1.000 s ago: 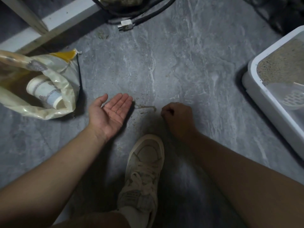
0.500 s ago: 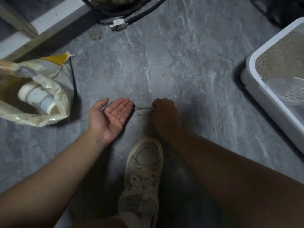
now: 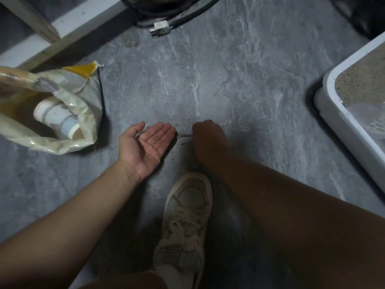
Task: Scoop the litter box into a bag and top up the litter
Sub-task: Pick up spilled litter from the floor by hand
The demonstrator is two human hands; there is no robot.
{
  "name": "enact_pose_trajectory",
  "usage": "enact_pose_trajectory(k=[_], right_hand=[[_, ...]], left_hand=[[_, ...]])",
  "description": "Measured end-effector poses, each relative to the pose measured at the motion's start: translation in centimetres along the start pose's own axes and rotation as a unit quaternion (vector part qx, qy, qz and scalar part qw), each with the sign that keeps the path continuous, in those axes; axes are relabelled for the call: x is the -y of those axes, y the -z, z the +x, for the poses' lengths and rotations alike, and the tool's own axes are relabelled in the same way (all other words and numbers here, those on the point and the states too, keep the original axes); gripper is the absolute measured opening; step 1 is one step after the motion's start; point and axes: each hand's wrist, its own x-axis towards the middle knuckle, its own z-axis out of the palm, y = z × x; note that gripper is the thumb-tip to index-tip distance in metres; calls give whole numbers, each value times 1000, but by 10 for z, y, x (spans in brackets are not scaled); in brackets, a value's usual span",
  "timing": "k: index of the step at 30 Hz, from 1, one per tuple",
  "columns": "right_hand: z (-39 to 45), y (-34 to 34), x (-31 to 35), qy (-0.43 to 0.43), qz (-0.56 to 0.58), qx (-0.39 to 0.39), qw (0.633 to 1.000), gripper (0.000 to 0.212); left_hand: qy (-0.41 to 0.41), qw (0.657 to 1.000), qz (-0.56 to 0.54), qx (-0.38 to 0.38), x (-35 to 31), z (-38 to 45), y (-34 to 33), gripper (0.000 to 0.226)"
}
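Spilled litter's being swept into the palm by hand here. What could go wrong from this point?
1. The left hand lies flat and open, so swept grains may roll off its fingertips back onto the floor.
2. The bag lies slumped on its side; grains tipped in could miss its mouth.
3. The shoe stands just behind the litter line and could scatter it.

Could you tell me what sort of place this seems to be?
Probably a home utility corner kept for a cat: a grey tiled floor, a white litter box with a scoop inside, and a cable plug beside it.

bag (image 3: pixel 62 113) left, litter box (image 3: pixel 341 126) right
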Motion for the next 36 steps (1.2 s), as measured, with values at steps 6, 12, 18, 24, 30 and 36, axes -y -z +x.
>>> enact_pose_trajectory(k=[6, 12, 18, 24, 30, 36], right_hand=[[-9, -8, 12, -28, 15, -15, 999, 22], [-31, -2, 58, 53, 119, -42, 991, 19], [-35, -19, 80, 79, 171, -71, 980, 32], [-51, -21, 50, 96, 31, -92, 991, 9], [-53, -13, 29, 64, -35, 12, 997, 29], [-45, -22, 32, 33, -53, 4, 998, 36]], left_hand=[[-3, 1000, -8, -4, -1, 0, -1, 45], [11, 1000, 10, -10, 5, -4, -2, 44], [20, 1000, -15, 14, 7, -6, -4, 43], [-33, 998, -61, -11, -5, -3, 0, 41], [-56, 996, -66, -16, -16, -6, 4, 40], [-45, 997, -54, -9, -13, -7, 4, 41]])
